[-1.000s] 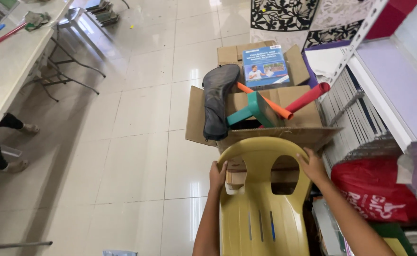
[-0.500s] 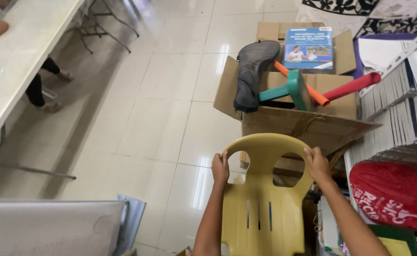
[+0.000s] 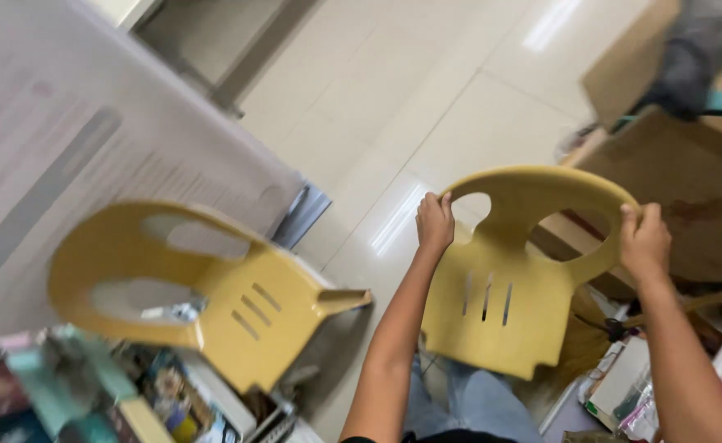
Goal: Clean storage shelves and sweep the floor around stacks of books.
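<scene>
I hold a small yellow plastic chair (image 3: pixel 504 283) by its curved backrest, lifted off the floor in front of my legs. My left hand (image 3: pixel 435 221) grips the left side of the backrest. My right hand (image 3: pixel 644 242) grips the right side. The seat has three narrow slots and faces me. A second yellow chair of the same kind (image 3: pixel 213 295) lies tilted at the lower left, on top of a pile of goods, apart from both hands.
A large pale board or box (image 3: pixel 74 148) fills the upper left. An open cardboard box (image 3: pixel 681 164) with a dark grey item stands at the upper right. Packaged goods (image 3: pixel 115 394) crowd the lower left, more packages (image 3: pixel 623 385) the lower right. Glossy tile floor (image 3: pixel 410 98) lies between.
My view has swung left and down: the cardboard box has slid to the upper right, and a second yellow chair has come into view. Both hands keep their grip on the chair.
</scene>
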